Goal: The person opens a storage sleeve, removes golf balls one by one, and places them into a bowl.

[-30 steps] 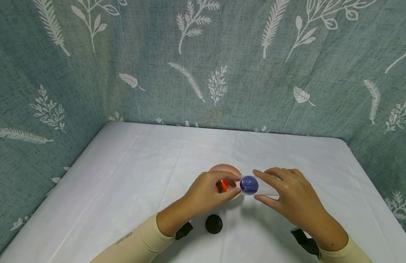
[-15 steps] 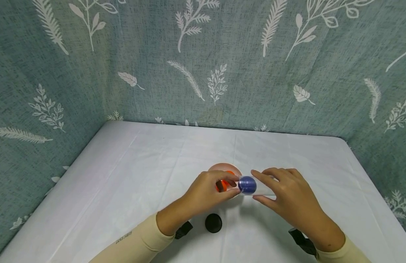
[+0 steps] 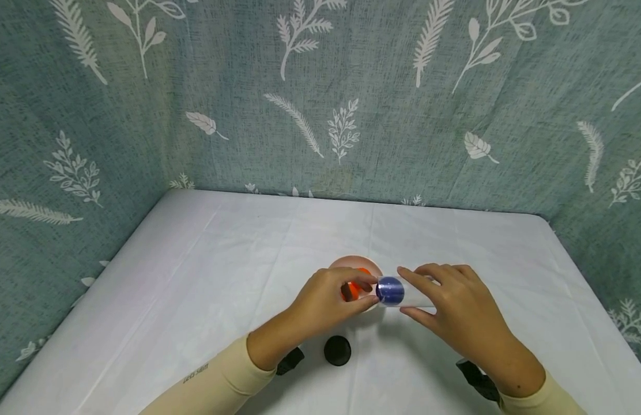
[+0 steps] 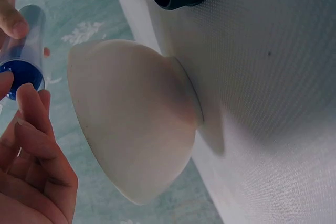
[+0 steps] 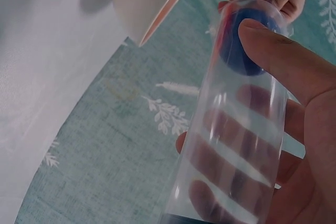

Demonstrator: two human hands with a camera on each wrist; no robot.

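My right hand (image 3: 457, 305) grips a clear tube (image 3: 416, 293) that lies sideways above the table, thumb on the near side and fingers on the far side. A blue ball (image 3: 390, 291) sits inside the tube at its left, open end; the right wrist view shows my thumb over it through the wall. With thumb and forefinger my left hand (image 3: 323, 300) pinches the tube's mouth beside the ball. Behind the left hand stands a bowl (image 3: 351, 262), white outside and pink inside, with orange balls (image 3: 363, 276) partly hidden by the fingers. The tube's far end shows dark (image 5: 194, 219).
A round black cap (image 3: 338, 350) lies on the white-covered table (image 3: 248, 259) in front of the bowl. Black straps (image 3: 290, 362) are on both wrists. A green leaf-patterned cloth (image 3: 222, 115) hangs at the back and sides.
The tube and right hand have shifted slightly left, and the ball has moved with them. My left hand has barely moved; the cap and bowl stay in place.
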